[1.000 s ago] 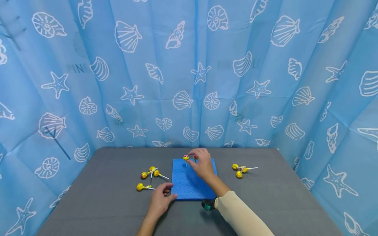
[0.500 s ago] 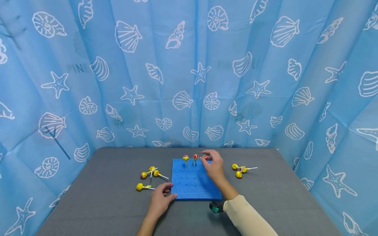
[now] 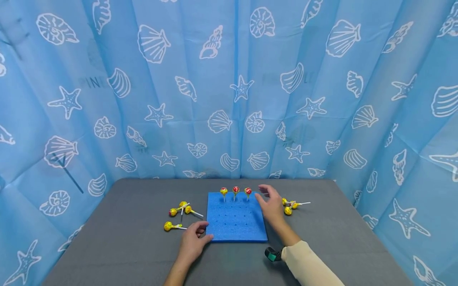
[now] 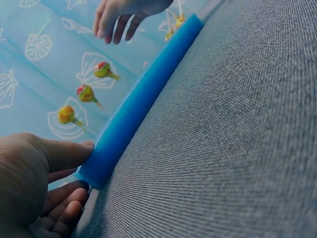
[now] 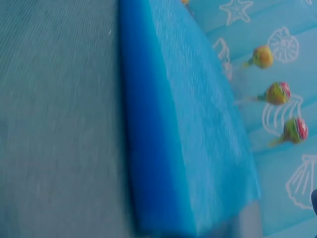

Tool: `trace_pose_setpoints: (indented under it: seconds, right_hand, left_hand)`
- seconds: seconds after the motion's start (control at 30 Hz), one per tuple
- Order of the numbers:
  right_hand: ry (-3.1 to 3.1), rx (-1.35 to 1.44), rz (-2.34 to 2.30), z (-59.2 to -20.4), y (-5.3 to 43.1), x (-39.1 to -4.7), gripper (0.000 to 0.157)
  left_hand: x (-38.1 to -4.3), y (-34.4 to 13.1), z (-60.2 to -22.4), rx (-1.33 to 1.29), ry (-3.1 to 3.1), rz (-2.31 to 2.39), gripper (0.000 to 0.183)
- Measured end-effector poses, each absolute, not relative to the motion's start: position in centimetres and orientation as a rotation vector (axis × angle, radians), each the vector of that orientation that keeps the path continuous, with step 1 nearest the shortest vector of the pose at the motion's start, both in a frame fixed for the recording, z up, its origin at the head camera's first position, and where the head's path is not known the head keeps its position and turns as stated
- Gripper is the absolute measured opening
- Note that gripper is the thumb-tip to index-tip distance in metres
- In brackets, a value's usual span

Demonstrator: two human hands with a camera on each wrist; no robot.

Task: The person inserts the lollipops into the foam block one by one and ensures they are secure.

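Observation:
A blue foam board [image 3: 236, 232] with rows of small holes lies on the table. Along its far edge three lollipops stand upright on their sticks: a left one [image 3: 223, 191], a middle one [image 3: 235, 190] and a right one [image 3: 248, 192]. My left hand [image 3: 193, 240] holds the board's near left corner, thumb [image 4: 74, 152] against the board and the other fingers curled beside it. Just off the board's right edge hovers my right hand [image 3: 272, 206], fingers loosely bent with nothing between them. Loose lollipops [image 3: 288, 211] lie close to its right, one partly behind the hand.
Several more lollipops lie left of the board, some in a crossed cluster [image 3: 183, 204] and a single one [image 3: 168, 226] near my left hand. Grey cloth covers the table [image 3: 136, 246]. A blue curtain [image 3: 214, 79] with white shell prints surrounds the back and sides.
My right hand has let go of the right lollipop, which now stands in the board, and moved right toward the loose lollipops. My left hand has stayed at the corner.

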State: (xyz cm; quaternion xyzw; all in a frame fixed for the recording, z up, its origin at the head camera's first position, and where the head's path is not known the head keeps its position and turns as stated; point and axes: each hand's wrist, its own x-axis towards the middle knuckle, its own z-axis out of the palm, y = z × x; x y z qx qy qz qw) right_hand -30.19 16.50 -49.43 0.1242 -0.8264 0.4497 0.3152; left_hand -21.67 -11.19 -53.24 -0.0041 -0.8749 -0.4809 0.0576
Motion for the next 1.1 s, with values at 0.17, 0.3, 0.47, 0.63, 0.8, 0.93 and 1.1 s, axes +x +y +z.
trace_pose_setpoints:
  seconds: [0.17, 0.3, 0.47, 0.63, 0.8, 0.93, 1.1]
  right_hand:
    - [-2.207, 0.306, 1.127, -49.8, 18.1, -30.3, 0.029]
    - [-2.208, 0.299, 1.113, -50.4, 19.5, -30.4, 0.03]
    - [-2.222, 0.302, 1.072, -50.4, 21.0, -30.2, 0.029]
    - [-2.243, 0.297, 1.048, -50.2, 22.4, -29.9, 0.028]
    - [-2.245, 0.308, 1.008, -50.2, 23.6, -29.6, 0.026]
    - [-2.215, 0.303, 0.983, -50.3, 24.5, -29.5, 0.024]
    - [-2.224, 0.256, 0.951, -50.7, 25.4, -29.2, 0.021]
  left_hand:
    - [-21.6, -11.3, -53.2, -0.015, -2.663, -1.476, 0.037]
    - [-21.5, -11.3, -53.2, -0.01, -2.677, -1.477, 0.038]
    - [-21.5, -11.3, -53.1, -0.006, -2.675, -1.47, 0.037]
    - [-21.6, -11.2, -53.1, -0.007, -2.659, -1.468, 0.036]
    - [-21.6, -11.2, -53.1, -0.006, -2.662, -1.462, 0.036]
    - [-21.6, -11.2, -53.0, -0.003, -2.666, -1.463, 0.037]
    - [-21.5, -11.1, -53.1, 0.007, -2.661, -1.463, 0.037]
